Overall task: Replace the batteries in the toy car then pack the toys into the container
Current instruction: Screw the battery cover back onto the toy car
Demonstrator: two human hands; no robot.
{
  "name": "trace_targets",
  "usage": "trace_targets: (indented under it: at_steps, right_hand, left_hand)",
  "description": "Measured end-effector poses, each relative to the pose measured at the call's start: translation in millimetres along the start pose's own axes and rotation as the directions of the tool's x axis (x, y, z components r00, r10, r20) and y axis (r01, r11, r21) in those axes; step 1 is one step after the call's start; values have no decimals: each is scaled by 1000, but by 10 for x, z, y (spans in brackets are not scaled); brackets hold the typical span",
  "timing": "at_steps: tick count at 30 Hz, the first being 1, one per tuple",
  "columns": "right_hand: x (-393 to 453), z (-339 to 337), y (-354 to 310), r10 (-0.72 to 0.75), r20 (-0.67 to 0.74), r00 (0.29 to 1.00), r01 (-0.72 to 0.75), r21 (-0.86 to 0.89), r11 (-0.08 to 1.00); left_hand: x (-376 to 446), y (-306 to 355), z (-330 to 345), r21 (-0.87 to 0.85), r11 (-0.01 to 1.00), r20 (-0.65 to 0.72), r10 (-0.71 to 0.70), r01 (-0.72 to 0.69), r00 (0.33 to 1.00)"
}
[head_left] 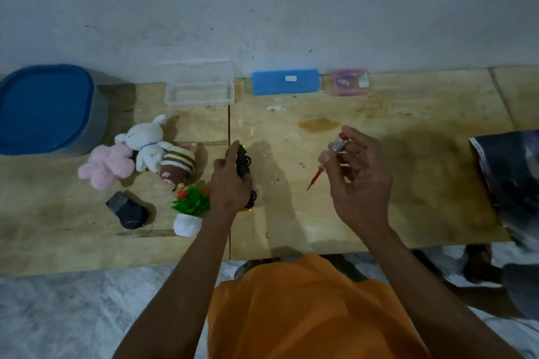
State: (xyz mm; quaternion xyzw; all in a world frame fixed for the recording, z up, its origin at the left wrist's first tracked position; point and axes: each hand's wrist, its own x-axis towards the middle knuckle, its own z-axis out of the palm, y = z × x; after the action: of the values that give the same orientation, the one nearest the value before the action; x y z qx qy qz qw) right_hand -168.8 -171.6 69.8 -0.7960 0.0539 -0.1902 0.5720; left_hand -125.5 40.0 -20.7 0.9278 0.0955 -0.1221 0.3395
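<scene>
Bare table (335,213) between hands, plush toys (137,154) crowding left, plant (191,204) nearby

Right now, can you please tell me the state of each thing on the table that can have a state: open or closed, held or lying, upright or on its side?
toy car: on its side, gripped by left hand
screwdriver: held by right hand, tip down
clear plastic case: open, empty
blue-lidded container: closed
blue case: closed
small potted plant: upright
plush toys: lying in a heap
</scene>
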Motion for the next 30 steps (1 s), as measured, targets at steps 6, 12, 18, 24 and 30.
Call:
trace_targets:
  at_steps: [6,12,18,24,30]
  right_hand:
    - [128,-292,156,-12,22,1000,12,-17,1000]
    - [252,-457,254,0,44,999,0,0,1000]
    - [291,-561,367,-2,78,997,5,-36,999]
    - [380,-599,435,-18,117,993,25,-59,998]
    - [436,-624,522,7,155,988,2,-62,998]
  left_hand:
    - [83,71,190,190,980,-47,-58,65,997]
    - [16,147,411,130,991,-136,-18,36,991]
    - [157,209,553,24,999,-56,45,-43,997]
    - [99,334,736,204,978,-53,-45,55,998]
    - [43,455,836,303,949,-39,-77,85,996]
